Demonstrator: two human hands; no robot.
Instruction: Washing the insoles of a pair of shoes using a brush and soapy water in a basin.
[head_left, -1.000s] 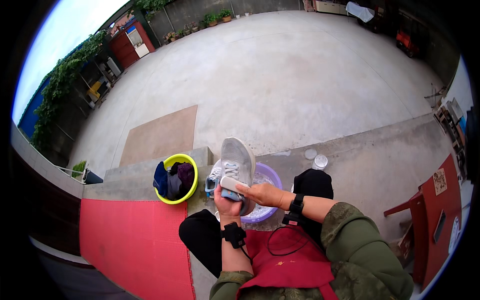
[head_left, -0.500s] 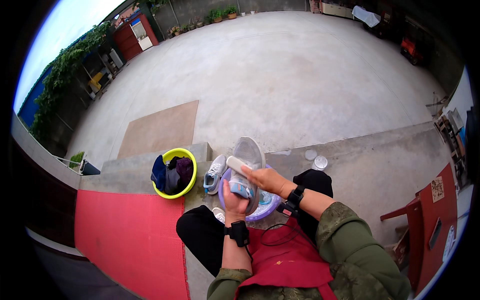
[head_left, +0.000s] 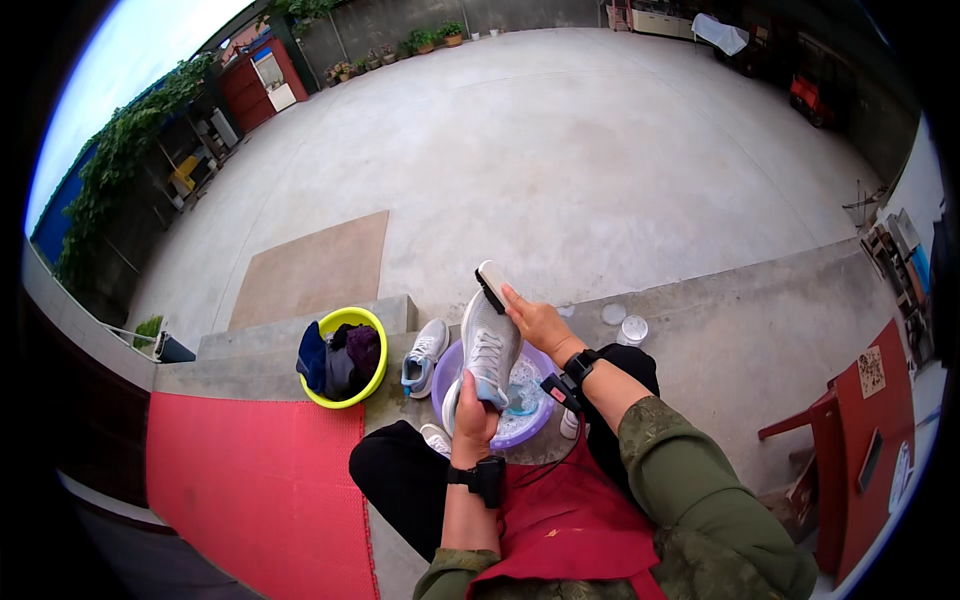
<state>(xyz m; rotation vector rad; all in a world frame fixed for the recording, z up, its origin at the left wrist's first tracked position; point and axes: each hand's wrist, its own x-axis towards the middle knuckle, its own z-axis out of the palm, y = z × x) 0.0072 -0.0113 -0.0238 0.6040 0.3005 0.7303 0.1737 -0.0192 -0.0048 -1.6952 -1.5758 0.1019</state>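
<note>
From left to right, clothes [head_left: 342, 368] are held in a yellow basin [head_left: 345, 404], another shoe [head_left: 427, 354] is set on concrete, a grey shoe [head_left: 492, 345] is gripped near its heel by the left hand [head_left: 474, 414] above a purple basin [head_left: 446, 375], and a brush [head_left: 491, 277] is held at its toe by the right hand [head_left: 541, 326].

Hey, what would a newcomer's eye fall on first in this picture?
Probably the bright red mat at lower left, and the yellow-green basin of dark clothes by its far right corner. Near the centre, the left hand holds a pale shoe above a purple basin, and the right hand holds a brush at the shoe's far end.
</note>
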